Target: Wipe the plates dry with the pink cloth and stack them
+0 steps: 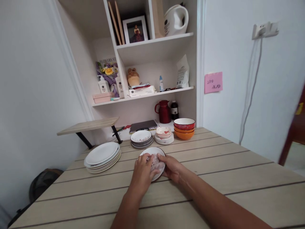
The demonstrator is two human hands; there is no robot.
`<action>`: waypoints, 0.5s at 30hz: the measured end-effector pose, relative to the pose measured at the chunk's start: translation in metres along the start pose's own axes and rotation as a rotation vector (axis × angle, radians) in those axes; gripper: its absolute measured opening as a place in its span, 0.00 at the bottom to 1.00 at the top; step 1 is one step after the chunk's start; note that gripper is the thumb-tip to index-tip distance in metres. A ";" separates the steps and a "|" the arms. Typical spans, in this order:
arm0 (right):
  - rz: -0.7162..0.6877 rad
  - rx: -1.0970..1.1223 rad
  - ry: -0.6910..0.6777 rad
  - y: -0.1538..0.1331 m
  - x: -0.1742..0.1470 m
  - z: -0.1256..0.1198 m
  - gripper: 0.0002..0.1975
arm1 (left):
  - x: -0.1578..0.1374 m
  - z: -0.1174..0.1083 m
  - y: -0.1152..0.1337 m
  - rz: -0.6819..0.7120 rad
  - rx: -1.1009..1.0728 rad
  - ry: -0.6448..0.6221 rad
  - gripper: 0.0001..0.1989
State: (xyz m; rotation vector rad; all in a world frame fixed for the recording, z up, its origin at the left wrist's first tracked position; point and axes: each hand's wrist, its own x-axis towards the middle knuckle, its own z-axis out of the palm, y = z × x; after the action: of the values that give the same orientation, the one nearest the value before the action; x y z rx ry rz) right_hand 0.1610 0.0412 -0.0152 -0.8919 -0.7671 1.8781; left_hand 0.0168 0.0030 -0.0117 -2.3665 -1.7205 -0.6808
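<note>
A white plate [145,152] with a dark rim is tilted up a little over the middle of the table. My right hand [172,166] grips its right edge, thumb on top and fingers underneath. My left hand [142,170] is closed on a crumpled, pale, thin cloth [156,163], pressed against the plate's face; whether it is fabric or tissue is unclear. Just beyond are a stack of dark-rimmed patterned plates [141,136] and some small white plates [164,140] carrying little pink-patterned bowls [163,131].
Large white plates [102,154] are stacked at the left, near a raised wooden shelf [88,125] on black legs. Red and orange bowls [184,129] stand nested at the back right. Behind them are a red jug [164,112], a dark bottle [174,110] and a laptop [144,126].
</note>
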 end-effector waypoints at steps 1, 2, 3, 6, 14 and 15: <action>-0.009 -0.004 -0.004 0.000 -0.001 0.001 0.09 | 0.000 0.000 0.000 0.000 -0.007 0.012 0.26; -0.018 -0.006 -0.009 0.001 -0.002 0.001 0.10 | 0.000 0.001 0.000 0.000 -0.010 0.025 0.24; -0.025 -0.008 -0.016 0.001 -0.003 0.002 0.11 | 0.001 0.002 0.000 -0.005 -0.006 0.043 0.22; -0.033 -0.012 -0.019 0.003 -0.002 0.002 0.14 | 0.003 0.005 -0.001 -0.106 0.042 0.135 0.17; -0.099 0.043 0.036 0.010 0.002 0.004 0.22 | 0.003 0.002 -0.014 -0.434 0.107 0.344 0.14; -0.113 0.043 0.034 0.010 0.001 0.005 0.21 | 0.002 0.003 -0.013 -0.436 0.108 0.345 0.14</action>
State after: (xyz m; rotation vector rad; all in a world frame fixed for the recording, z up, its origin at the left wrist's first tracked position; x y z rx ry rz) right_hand 0.1517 0.0376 -0.0209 -0.8344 -0.7382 1.7699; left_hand 0.0055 0.0101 -0.0151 -1.6875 -2.0559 -0.9587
